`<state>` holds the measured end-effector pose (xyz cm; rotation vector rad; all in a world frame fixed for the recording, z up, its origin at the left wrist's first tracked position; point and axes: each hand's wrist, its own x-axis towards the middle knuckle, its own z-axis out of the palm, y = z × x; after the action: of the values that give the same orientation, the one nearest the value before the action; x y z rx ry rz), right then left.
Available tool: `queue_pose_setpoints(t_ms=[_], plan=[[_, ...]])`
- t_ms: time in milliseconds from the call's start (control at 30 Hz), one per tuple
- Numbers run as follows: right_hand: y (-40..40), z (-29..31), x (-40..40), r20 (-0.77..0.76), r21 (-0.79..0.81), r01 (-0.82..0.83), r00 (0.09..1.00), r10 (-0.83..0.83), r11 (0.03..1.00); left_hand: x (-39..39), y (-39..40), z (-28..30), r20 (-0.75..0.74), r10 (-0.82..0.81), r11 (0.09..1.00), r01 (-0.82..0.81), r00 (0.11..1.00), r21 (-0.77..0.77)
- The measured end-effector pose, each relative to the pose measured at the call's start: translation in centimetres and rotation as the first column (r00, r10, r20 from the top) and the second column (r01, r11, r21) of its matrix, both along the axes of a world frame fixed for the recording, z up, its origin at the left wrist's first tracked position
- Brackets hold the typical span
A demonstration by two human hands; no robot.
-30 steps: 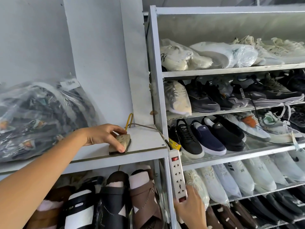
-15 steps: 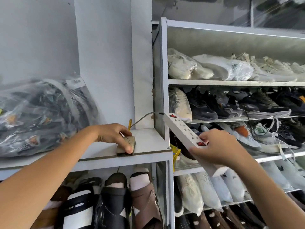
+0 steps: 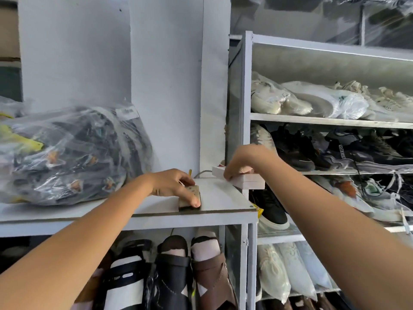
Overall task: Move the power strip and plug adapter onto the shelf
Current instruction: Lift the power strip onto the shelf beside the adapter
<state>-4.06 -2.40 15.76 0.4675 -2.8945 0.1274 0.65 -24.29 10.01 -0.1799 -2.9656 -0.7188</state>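
Note:
A white power strip (image 3: pixel 248 180) lies flat at the back right corner of the white shelf (image 3: pixel 223 198), its right end sticking out past the shelf's edge. My right hand (image 3: pixel 248 159) grips it from above. A grey cord (image 3: pixel 202 172) runs from its left end. The tan plug adapter (image 3: pixel 193 196) rests on the shelf near the front edge, and my left hand (image 3: pixel 174 184) is pressed on top of it with fingers curled over it.
A big clear plastic bag of dark goods (image 3: pixel 71 153) fills the shelf's left side. A metal rack (image 3: pixel 248 108) of shoes stands right beside the shelf. Sandals (image 3: pixel 178 271) stand in the compartment below. A white wall column (image 3: pixel 214 86) rises behind the shelf.
My right hand lifted the power strip from where it hung low by the rack and laid it flat on the shelf's back right corner. The left hand stayed on the adapter.

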Motion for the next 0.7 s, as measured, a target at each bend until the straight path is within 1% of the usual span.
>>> queue_pose_setpoints(t_ms=[267,400,533,700], plan=[[-3.1,-2.8,-3.2,0.051,-0.077,0.027,0.998,-0.023,0.997,-0.6,0.1,-0.3,0.006,0.022,1.0,-0.022,1.0,0.002],[-3.4,-3.8,-3.8,0.044,-0.094,0.035,0.999,-0.031,0.995,-0.8,0.4,-0.5,0.006,0.031,1.0,-0.031,0.999,-0.003],[-2.9,-4.5,-3.8,0.01,-0.15,0.038,0.999,-0.037,0.988,-1.0,0.7,-0.5,0.007,0.029,1.0,-0.029,1.0,-0.009],[-1.8,-5.1,-3.2,0.015,-0.197,-0.037,0.999,0.04,0.98,-0.6,1.0,-0.6,0.0,0.02,1.0,-0.02,1.0,-0.01]])
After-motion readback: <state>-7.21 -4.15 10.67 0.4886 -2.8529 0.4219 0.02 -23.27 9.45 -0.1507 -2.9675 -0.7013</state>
